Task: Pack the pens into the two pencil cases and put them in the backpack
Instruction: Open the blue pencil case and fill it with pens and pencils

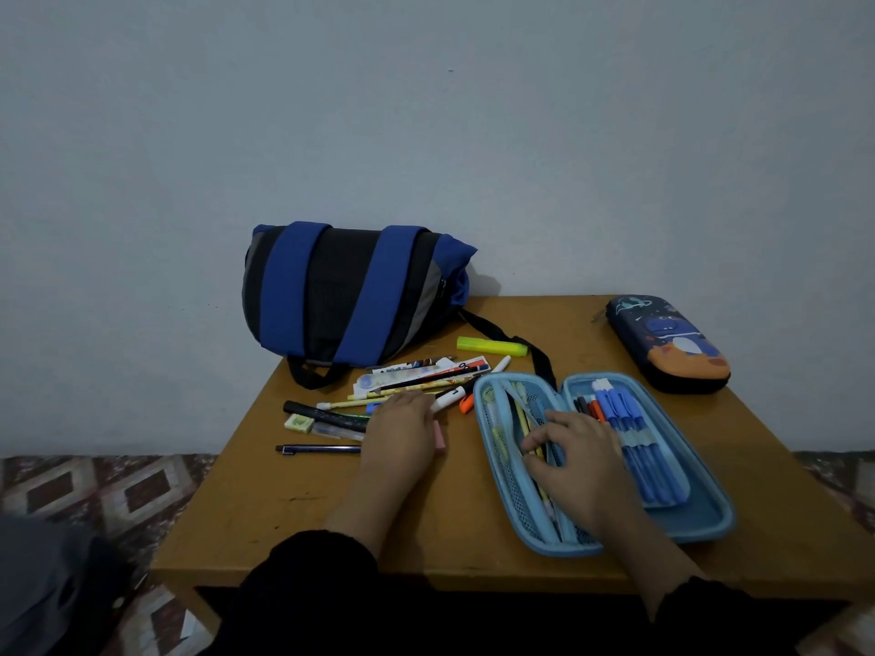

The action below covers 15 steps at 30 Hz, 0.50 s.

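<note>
A light-blue pencil case (700,508) lies open flat on the table, with several blue pens (629,428) under bands in its right half. My right hand (575,456) rests on the mesh left half, fingers curled on pens tucked there. My left hand (400,430) lies palm down on a loose pile of pens and pencils (416,378); what its fingers touch is hidden. A second, dark-blue case (667,343) with a cartoon print lies zipped at the back right. The blue and black backpack (350,291) lies against the wall at the back left.
A yellow highlighter (492,346) lies behind the open case. A dark pen (317,449), an eraser (299,423) and a pink eraser (440,437) lie near my left hand. The backpack's black strap (540,362) trails towards the open case. The wooden table (284,504) stands on patterned floor.
</note>
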### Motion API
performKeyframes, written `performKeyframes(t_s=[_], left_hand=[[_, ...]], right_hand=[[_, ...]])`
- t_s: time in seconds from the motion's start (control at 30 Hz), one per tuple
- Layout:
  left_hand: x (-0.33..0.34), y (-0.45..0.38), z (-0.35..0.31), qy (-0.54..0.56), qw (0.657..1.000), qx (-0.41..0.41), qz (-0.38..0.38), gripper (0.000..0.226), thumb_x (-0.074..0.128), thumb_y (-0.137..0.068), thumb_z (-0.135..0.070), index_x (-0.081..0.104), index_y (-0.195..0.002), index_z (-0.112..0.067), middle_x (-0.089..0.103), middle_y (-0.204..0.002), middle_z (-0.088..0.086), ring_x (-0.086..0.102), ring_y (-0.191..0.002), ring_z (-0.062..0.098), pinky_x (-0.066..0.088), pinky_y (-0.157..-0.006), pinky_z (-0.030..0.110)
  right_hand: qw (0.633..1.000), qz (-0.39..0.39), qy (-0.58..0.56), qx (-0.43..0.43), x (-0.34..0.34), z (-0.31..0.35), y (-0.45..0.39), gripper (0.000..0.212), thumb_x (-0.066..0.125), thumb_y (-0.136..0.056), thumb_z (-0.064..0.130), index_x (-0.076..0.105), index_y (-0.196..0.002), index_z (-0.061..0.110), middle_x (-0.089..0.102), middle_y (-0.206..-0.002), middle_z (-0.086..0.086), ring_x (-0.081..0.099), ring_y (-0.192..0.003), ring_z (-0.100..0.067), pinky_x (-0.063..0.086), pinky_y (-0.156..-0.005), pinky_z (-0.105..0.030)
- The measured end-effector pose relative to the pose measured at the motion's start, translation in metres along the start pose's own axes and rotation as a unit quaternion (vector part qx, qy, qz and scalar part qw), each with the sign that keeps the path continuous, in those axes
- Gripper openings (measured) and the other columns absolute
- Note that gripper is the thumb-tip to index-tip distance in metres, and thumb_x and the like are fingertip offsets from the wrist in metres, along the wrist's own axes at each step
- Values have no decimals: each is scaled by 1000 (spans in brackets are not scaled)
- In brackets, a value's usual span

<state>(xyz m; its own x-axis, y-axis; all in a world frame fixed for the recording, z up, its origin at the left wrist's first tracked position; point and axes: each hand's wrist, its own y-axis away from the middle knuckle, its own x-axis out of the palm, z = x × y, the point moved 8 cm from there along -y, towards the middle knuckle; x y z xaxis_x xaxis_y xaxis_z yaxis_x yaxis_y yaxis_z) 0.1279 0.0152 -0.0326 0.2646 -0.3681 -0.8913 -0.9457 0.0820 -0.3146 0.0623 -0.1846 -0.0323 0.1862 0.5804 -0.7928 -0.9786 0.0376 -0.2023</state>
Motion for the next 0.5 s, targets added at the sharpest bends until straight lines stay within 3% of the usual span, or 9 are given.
performKeyframes(t_s=[0.1,0.23,0.33,0.5], left_hand=[[-2,-2,1,1,1000,-6,-3,34,43,-99,-20,58,-129,-17,59,-129,1,51,-120,15,38,-104,29],[-5,-10,3,32,998,-45,-8,29,42,-98,-19,62,-119,-15,65,-112,4,57,-98,15,49,-87,30],[-12,-19,13,56,995,-81,-33,39,43,-96,-9,56,-132,-17,61,-122,7,58,-104,18,51,-91,33],[-3,-39,32,-15,994,-107,30,49,49,-93,-5,50,-138,-23,59,-123,10,57,-105,22,51,-91,35]], right_hand=[[1000,-1,-1,0,-1,0,0,4,63,-84,37,63,-86,40,47,-135,10,30,-134,-9,5,-117,-42],[1000,2,-1,4,0,-1,0,3,63,-85,37,63,-87,40,46,-136,10,29,-134,-9,3,-117,-41],[1000,-1,-6,3,0,-1,0,3,63,-85,36,63,-87,39,47,-136,10,29,-133,-9,3,-117,-40],[1000,-17,-16,-6,-1,-2,0,5,62,-86,35,64,-84,39,51,-132,10,33,-131,-8,7,-117,-43]])
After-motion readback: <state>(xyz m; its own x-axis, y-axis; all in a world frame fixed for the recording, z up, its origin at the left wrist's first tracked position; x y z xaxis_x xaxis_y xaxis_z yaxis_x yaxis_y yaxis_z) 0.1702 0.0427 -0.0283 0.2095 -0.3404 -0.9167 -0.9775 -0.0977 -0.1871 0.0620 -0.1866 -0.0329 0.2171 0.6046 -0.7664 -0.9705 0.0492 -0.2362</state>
